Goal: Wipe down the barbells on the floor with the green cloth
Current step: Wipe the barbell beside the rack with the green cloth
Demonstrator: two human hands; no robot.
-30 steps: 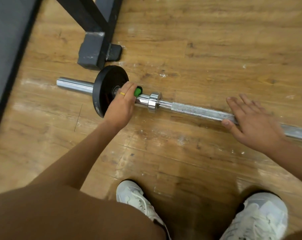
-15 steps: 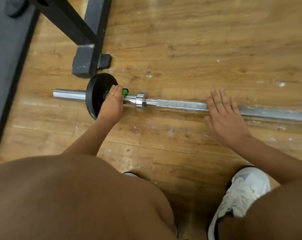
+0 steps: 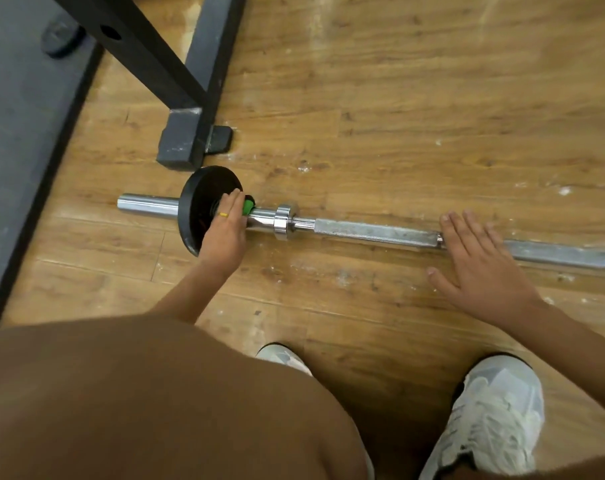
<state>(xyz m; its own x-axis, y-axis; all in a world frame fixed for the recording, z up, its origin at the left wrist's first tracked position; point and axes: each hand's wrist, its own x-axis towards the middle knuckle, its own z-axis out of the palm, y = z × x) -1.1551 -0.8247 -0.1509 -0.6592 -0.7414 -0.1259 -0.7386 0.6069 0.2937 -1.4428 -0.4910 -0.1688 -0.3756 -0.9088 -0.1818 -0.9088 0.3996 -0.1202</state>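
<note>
Two hands touch the barbell [image 3: 370, 232]: my left hand [image 3: 225, 233] grips the green cloth [image 3: 248, 206] beside the plate [image 3: 197, 202], my right hand [image 3: 481, 268] lies flat.

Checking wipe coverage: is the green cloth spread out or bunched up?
Bunched up: only a small wad of green cloth shows, gripped in the left hand against the barbell.

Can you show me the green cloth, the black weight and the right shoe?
Cloth [image 3: 248, 206]: head view, the green bit that shows.
Weight [image 3: 204, 183]: head view, its black face.
Right shoe [image 3: 495, 417]: head view, its laces.
</note>
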